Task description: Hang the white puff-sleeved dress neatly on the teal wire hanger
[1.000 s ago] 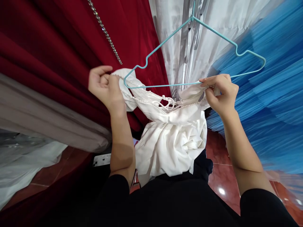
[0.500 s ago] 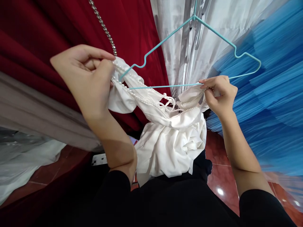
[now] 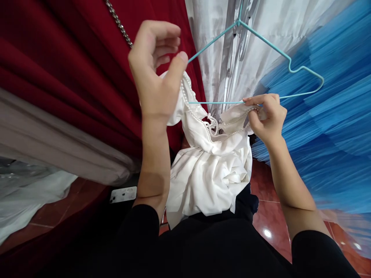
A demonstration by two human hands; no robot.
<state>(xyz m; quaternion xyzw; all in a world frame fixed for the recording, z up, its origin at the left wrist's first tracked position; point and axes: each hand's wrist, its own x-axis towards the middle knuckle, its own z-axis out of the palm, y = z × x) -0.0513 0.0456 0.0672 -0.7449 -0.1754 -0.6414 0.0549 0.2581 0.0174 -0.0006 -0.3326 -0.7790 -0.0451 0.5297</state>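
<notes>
Right hand (image 3: 268, 117) pinches white pearl-trimmed cloth dress (image 3: 203, 181) to thin turquoise hanger (image 3: 214, 102); left hand (image 3: 158, 79) curves wide. Fitting the left sleeve (image 3: 175, 114) seems underway, calling for a pinch.

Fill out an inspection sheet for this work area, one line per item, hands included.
Surface: glossy reddish tiled floor; no tabletop seen.
Job's things: pearl-edged white garment, its lower part bunched in folds; pale blue hanger above its neckline.
Clutter: white phone, at the left, camera side up.
Left hand: raised by the hanger's left arm, thumb and fingertips apart.
Right hand: pinching the garment's edge at the hanger's lower bar.
Cables: nothing seen.
Surroundings: red fabric with a glittering strand, grey fabric, white fabric, blue tulle.
</notes>
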